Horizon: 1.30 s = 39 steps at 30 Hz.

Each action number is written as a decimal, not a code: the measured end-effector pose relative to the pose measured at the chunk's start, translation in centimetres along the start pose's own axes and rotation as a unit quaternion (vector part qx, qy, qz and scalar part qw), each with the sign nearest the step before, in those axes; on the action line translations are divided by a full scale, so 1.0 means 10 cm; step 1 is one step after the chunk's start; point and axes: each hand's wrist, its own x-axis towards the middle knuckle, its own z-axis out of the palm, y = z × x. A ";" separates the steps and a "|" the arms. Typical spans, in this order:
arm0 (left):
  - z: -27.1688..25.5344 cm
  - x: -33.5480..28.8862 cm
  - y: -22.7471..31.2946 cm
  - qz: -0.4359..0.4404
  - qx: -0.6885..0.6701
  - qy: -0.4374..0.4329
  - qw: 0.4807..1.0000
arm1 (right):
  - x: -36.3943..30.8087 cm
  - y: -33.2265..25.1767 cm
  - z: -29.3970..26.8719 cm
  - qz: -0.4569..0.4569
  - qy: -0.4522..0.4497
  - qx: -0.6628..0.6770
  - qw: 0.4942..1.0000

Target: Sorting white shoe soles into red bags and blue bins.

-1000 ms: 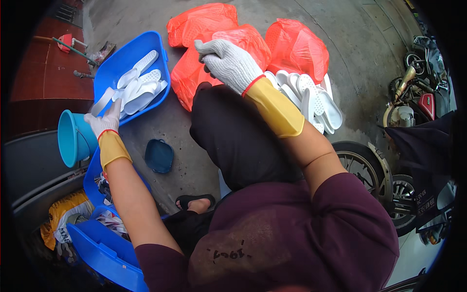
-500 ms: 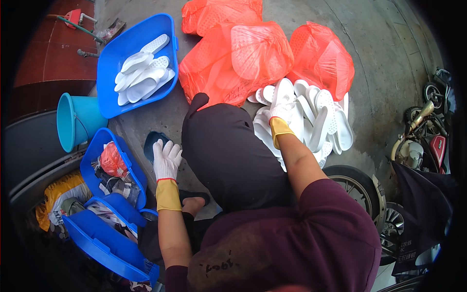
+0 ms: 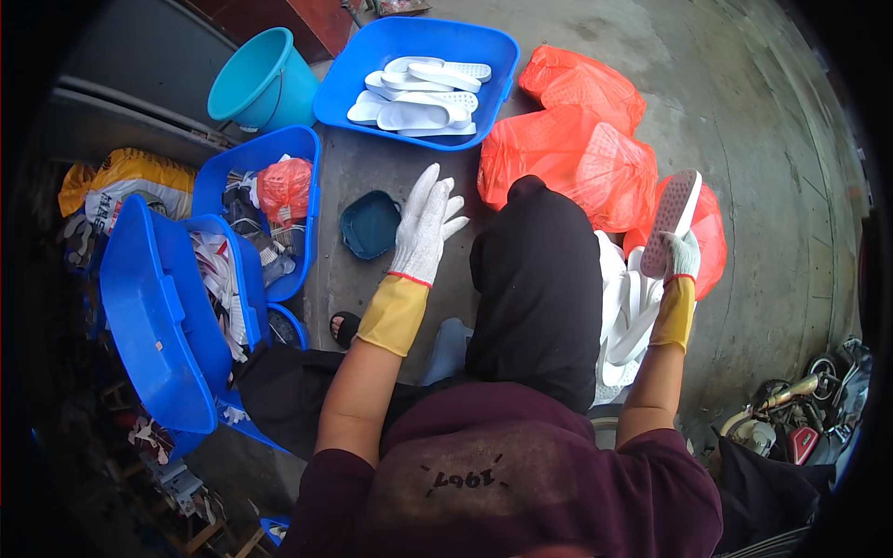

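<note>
My right hand (image 3: 684, 256), in a white knit glove with a yellow cuff, grips a white shoe sole (image 3: 677, 209) by its lower end. The sole stands nearly upright, its dotted face turned toward the left. Just beneath that hand, a heap of white soles (image 3: 633, 321) lies on the ground beside my knee, which hides part of it. My left hand (image 3: 426, 223), gloved the same way, hovers with its fingers apart and nothing in it. It is nearest to a small dark teal tub (image 3: 370, 224) on the floor. Farther off, several white soles (image 3: 423, 113) lie stacked in a blue basin (image 3: 337, 102).
Red plastic bags (image 3: 558, 163) bulge with soles beyond my knee. At the far left stands a turquoise bucket (image 3: 246, 84). Blue bins (image 3: 153, 307) with scraps and cloth sit along the left, by a yellow and white sack (image 3: 130, 181). A motorcycle (image 3: 800, 409) is at the right.
My right hand has come up out of the heap with a sole in its grip. The left hand has moved up and stays empty. The view has turned, shifting the scene.
</note>
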 end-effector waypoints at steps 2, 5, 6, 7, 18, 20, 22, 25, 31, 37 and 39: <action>0.17 -0.03 0.15 0.031 -0.002 -0.019 0.999 | -0.30 -1.30 0.44 -0.094 -0.051 -0.089 0.990; 0.29 0.02 0.34 0.050 -0.007 -0.048 0.998 | -0.87 -2.50 1.39 -0.185 -0.136 -0.210 0.950; 0.25 0.02 0.38 0.059 -0.016 -0.042 0.997 | -1.21 -2.78 1.77 -0.241 -0.141 -0.283 0.918; 0.19 0.03 0.40 0.056 -0.055 -0.024 0.997 | -1.36 -2.83 2.17 -0.259 -0.194 -0.326 0.888; -2.41 -0.69 -0.94 -0.056 -0.325 0.180 0.927 | -2.96 -0.62 4.97 0.109 -0.684 -0.157 0.704; -2.48 -0.70 -1.13 -0.123 -0.235 0.314 0.911 | -2.63 -0.09 5.32 -0.156 -0.572 -0.292 0.750; -2.36 -0.62 -1.14 -0.162 -0.234 0.310 0.907 | -2.19 0.32 5.58 -0.289 -0.509 -0.395 0.708; -2.65 -0.85 -1.33 -0.146 -0.322 0.331 0.875 | -2.43 0.20 5.94 -0.391 -0.524 -0.515 0.555; -2.64 -0.65 -1.35 -0.194 -0.310 0.308 0.878 | -2.22 0.64 6.34 -0.438 -0.537 -0.597 0.404; -2.66 -0.49 -1.33 -0.145 -0.429 0.245 0.857 | -2.05 0.62 6.21 -0.409 -0.556 -0.480 0.541; -2.60 -0.42 -1.24 -0.100 -0.455 0.182 0.866 | -2.02 0.42 6.08 -0.375 -0.569 -0.428 0.593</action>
